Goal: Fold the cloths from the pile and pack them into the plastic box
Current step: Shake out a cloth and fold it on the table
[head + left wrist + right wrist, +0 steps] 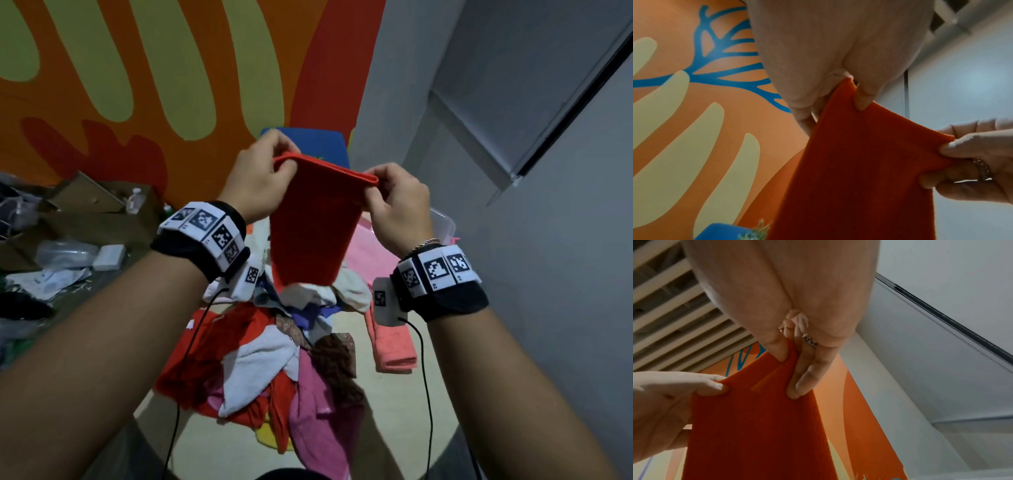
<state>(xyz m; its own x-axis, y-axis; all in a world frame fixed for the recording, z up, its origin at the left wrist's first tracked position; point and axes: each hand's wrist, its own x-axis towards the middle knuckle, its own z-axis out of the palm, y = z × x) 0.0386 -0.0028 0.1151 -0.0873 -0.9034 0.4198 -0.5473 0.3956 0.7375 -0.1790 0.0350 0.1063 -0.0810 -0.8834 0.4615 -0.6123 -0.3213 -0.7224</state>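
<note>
I hold a red-orange cloth (313, 226) up in the air, doubled over so it hangs in a narrow strip. My left hand (265, 173) pinches its top left corner, my right hand (394, 200) its top right corner. The wrist views show the same cloth (869, 170) (756, 426) pinched between thumb and fingers of the left hand (840, 91) and the right hand (795, 369). Below lies the pile of cloths (274, 356) in red, white, pink and brown. The clear plastic box (442, 224) sits behind my right wrist with pink cloth in it.
A folded coral towel (394, 346) lies right of the pile. A blue stool (308, 144) stands behind the hands. Cardboard boxes (92, 212) and plastic clutter fill the floor at left. A grey wall (548, 240) closes in on the right.
</note>
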